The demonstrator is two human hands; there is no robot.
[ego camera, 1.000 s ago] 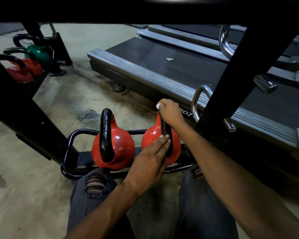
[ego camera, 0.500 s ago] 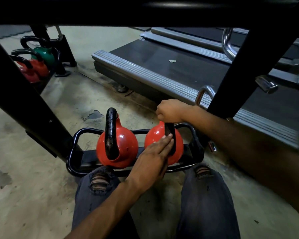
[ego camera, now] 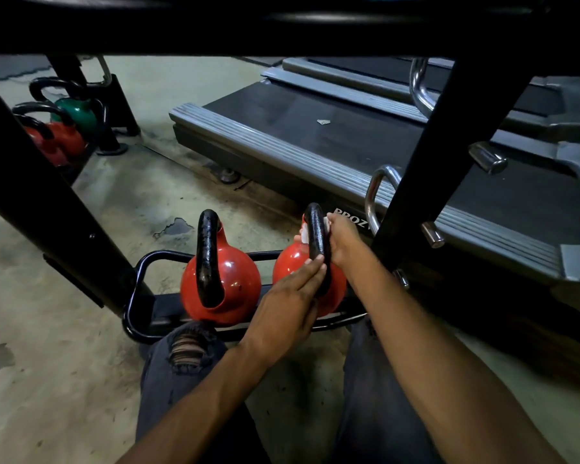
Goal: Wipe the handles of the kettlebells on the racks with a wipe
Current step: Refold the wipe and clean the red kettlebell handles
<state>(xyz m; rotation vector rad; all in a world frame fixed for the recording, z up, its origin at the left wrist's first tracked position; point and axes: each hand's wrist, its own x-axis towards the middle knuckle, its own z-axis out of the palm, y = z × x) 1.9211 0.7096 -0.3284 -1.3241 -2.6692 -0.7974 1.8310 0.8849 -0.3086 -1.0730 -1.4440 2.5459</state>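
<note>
Two red kettlebells with black handles sit side by side on a low black rack (ego camera: pixel 141 272) just beyond my knees. The left kettlebell (ego camera: pixel 230 279) stands untouched. My left hand (ego camera: pixel 285 306) lies with straight fingers against the near side of the right kettlebell (ego camera: pixel 288 262) and the lower part of its handle (ego camera: pixel 316 232). My right hand (ego camera: pixel 344 237) grips that handle from the right side, pressing a white wipe (ego camera: pixel 327 225) around it; small bits of the wipe show on both sides of the handle.
Black frame bars cross overhead, at the left (ego camera: pixel 47 209) and at the right (ego camera: pixel 429 155). A treadmill deck (ego camera: pixel 315 142) lies behind the rack. More kettlebells, red (ego camera: pixel 64 139) and green (ego camera: pixel 77 112), sit on another rack at the far left. Concrete floor lies around.
My right hand has slid from over the top of the right kettlebell's handle down to its right side, baring the top of the handle. My left hand has stayed against the kettlebell.
</note>
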